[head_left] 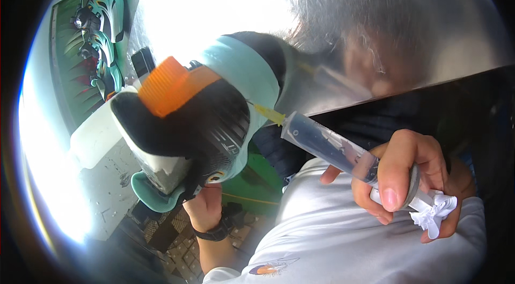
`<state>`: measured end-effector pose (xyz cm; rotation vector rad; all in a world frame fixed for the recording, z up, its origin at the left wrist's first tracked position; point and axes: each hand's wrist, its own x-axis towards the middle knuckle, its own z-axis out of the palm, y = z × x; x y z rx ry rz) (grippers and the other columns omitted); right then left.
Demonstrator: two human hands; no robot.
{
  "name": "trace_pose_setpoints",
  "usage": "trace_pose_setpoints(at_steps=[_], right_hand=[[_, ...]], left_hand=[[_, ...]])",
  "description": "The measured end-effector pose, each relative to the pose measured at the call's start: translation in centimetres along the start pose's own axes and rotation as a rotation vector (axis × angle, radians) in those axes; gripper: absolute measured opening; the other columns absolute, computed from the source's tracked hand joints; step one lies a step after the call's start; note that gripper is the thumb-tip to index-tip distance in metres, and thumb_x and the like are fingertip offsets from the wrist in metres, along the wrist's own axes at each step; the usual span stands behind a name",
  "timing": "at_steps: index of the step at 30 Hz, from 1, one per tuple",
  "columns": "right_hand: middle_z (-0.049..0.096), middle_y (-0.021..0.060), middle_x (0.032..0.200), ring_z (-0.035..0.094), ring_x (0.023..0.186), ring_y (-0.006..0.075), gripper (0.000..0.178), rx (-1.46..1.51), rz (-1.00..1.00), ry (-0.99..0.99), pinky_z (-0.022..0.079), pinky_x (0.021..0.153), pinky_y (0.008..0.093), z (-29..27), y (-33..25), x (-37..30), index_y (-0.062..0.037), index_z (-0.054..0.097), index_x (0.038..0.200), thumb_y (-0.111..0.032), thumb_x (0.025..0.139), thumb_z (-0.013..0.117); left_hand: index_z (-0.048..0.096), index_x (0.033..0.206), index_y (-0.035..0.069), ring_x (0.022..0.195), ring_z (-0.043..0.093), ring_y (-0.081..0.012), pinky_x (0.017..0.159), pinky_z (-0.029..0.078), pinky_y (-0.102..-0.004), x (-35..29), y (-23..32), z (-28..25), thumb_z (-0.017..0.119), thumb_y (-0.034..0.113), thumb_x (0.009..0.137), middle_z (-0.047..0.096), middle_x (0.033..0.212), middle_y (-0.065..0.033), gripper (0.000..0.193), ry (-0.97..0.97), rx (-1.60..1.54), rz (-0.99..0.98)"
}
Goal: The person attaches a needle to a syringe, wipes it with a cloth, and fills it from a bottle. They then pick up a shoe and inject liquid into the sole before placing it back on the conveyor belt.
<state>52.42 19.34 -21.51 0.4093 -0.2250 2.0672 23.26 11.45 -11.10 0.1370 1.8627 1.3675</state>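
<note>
My right hand [399, 176] is wrapped round a large clear syringe [324, 144], held aslant with its tip up and to the left. Its yellow needle hub [270, 114] points at the side of a shoe, and the thin needle reaches the shoe's edge; I cannot tell whether it goes in. Crumpled white tissue or cloth [435, 213] sits by the plunger end. The shoe [214, 115] is black and teal with an orange part, and a pale block shows in its opening. From below, my left hand [206, 206] holds the shoe, its fingers mostly hidden.
A shiny, scratched metal sheet [343, 21] with a bright glare lies beyond the shoe. Several similar teal and black shoes [102, 26] stand in a row at the far left. A white surface [102, 198] lies left of the shoe, and a patterned floor [185, 257] shows below.
</note>
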Motion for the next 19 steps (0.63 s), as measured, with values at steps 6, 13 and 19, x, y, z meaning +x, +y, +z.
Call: trace_pose_setpoints(at_steps=[6, 13, 19], right_hand=[[0.057, 0.0075, 0.076, 0.058, 0.071, 0.0184, 0.053, -0.140, 0.357, 0.222, 0.021, 0.100, 0.0578, 2.4, -2.5, 0.3, -0.0133, 0.043, 0.102, -0.018, 0.063, 0.079], [0.058, 0.0099, 0.075, 0.059, 0.071, 0.0197, 0.052, -0.217, 0.309, 0.278, 0.021, 0.100, 0.0568, 3.1, -2.0, 0.4, -0.0141, 0.044, 0.104, -0.021, 0.066, 0.078], [0.049, 0.0164, 0.113, 0.051, 0.098, 0.0179, 0.083, -0.108, 0.075, 0.097, 0.044, 0.077, 0.0263, 2.0, -0.5, -0.8, 0.0058, 0.039, 0.119, -0.037, 0.062, 0.083]], left_hand=[[0.054, 0.119, 0.008, 0.103, 0.059, -0.0250, 0.087, 0.049, -0.0403, -0.9, -1.3, -3.1, 0.073, 0.040, 0.072, 0.060, 0.117, -0.0058, 0.060, -0.402, 0.099, -0.158], [0.052, 0.121, 0.006, 0.103, 0.059, -0.0269, 0.088, 0.049, -0.0439, -1.5, -3.3, -1.8, 0.080, 0.039, 0.064, 0.058, 0.119, -0.0084, 0.071, -0.642, 0.065, -0.245], [0.047, 0.126, 0.006, 0.104, 0.058, -0.0314, 0.076, 0.054, -0.0511, -1.3, -3.4, 0.9, 0.077, 0.045, 0.068, 0.055, 0.120, -0.0112, 0.076, -0.680, 0.069, -0.307]])
